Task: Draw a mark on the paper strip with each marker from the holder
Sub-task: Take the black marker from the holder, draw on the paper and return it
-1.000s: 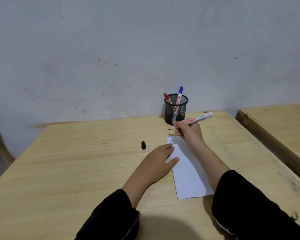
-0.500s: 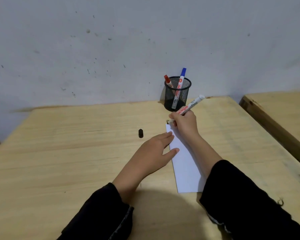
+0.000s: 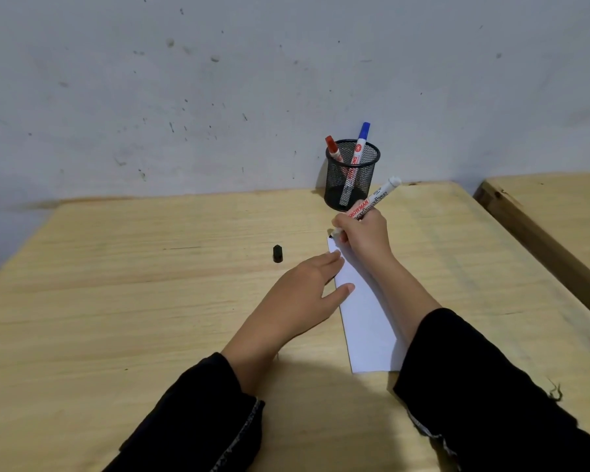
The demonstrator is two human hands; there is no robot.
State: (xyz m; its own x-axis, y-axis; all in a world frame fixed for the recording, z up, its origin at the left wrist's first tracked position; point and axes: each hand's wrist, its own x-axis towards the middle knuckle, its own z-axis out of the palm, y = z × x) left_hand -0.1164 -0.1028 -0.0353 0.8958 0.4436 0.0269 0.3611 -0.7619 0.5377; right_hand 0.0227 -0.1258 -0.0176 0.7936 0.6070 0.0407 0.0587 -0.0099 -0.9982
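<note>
A white paper strip [image 3: 365, 311] lies lengthwise on the wooden table [image 3: 150, 301]. My right hand [image 3: 367, 233] grips an uncapped white marker [image 3: 377, 199], its black tip at the strip's far left corner. My left hand [image 3: 304, 291] rests flat, fingers spread, with fingertips and thumb pressing the strip's left edge. The marker's black cap [image 3: 277, 253] lies on the table left of the strip. A black mesh holder [image 3: 351, 175] at the far table edge holds a red marker [image 3: 332, 148] and a blue marker [image 3: 361, 141].
A grey speckled wall [image 3: 252, 80] stands right behind the table. A second wooden table [image 3: 559, 206] sits to the right, separated by a narrow gap.
My right hand has lowered the marker from above the strip's far end down to its far left corner, tilting it more upright. The left hand stays on the paper.
</note>
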